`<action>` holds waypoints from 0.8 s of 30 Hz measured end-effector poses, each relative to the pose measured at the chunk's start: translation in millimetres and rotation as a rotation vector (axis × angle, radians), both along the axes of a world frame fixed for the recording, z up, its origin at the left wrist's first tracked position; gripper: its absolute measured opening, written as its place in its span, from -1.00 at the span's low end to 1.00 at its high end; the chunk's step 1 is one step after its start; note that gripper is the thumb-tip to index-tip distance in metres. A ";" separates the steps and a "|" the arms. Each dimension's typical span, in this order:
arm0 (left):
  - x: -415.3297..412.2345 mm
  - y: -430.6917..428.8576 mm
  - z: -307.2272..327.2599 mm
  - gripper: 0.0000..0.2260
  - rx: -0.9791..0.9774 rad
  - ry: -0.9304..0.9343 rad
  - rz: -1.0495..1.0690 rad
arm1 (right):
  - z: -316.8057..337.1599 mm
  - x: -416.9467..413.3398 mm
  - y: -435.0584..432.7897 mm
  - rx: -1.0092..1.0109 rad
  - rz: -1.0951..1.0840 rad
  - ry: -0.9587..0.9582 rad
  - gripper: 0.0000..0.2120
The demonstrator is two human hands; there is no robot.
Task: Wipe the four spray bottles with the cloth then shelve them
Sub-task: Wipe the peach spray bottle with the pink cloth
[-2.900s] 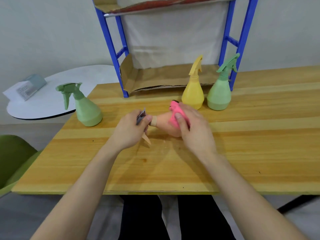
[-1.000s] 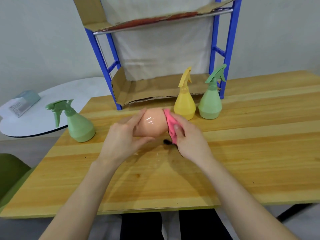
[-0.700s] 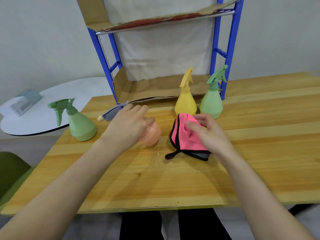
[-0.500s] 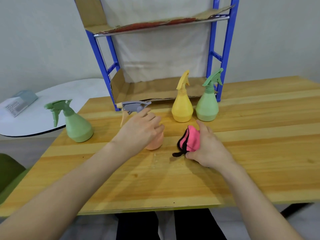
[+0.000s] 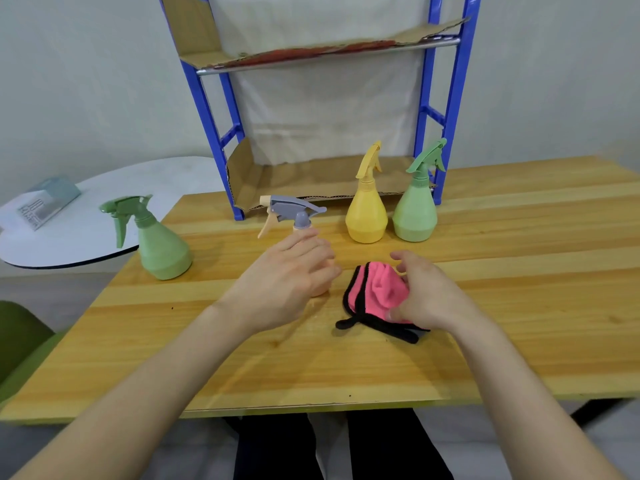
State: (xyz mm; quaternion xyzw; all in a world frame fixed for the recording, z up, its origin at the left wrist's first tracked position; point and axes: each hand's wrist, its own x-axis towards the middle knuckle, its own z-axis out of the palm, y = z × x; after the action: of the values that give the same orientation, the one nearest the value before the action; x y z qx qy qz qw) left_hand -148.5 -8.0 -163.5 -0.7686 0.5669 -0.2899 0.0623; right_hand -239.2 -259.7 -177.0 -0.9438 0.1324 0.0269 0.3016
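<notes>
A peach spray bottle [image 5: 295, 212] with a grey trigger head stands upright on the wooden table [image 5: 526, 258]. My left hand [image 5: 287, 282] is wrapped around its body and hides most of it. Just to its right lies a pink cloth [image 5: 377, 292] with black trim, bunched on the table, with my right hand [image 5: 426, 292] gripping it. A yellow bottle [image 5: 366, 216] and a green bottle [image 5: 415, 213] stand side by side before the blue shelf rack [image 5: 426, 109]. Another green bottle [image 5: 161, 247] stands at the table's left.
The rack's lower level [image 5: 311, 181] and upper shelf [image 5: 311, 53] are lined with cardboard and hold nothing. A white round table [image 5: 90, 216] with a small box [image 5: 48, 199] sits to the left. A green chair [image 5: 17, 341] is at the lower left.
The peach bottle went from lying tilted in my hands, being wiped, to standing upright on the table under my left hand. My right hand brought the cloth down onto the table.
</notes>
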 end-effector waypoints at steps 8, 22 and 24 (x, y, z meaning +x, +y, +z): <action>0.3 4.7 9.9 -0.65 -0.986 0.238 0.261 | -2.4 5.4 0.5 -0.128 0.141 -0.278 -0.72; 24.7 23.0 -4.8 -0.82 -1.045 0.976 0.319 | 80.0 8.6 29.5 0.101 0.257 -0.765 -0.76; 27.5 22.1 -3.3 -0.78 -1.059 0.993 0.310 | 105.1 29.9 35.7 0.133 0.257 -0.823 -0.77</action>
State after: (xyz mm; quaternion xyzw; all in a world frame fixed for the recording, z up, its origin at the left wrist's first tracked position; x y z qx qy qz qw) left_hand -121.1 14.1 -166.8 -0.8075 0.1977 -0.1309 -0.5401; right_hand -209.3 -224.0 -71.9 -0.8631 -0.1195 -0.3059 0.3836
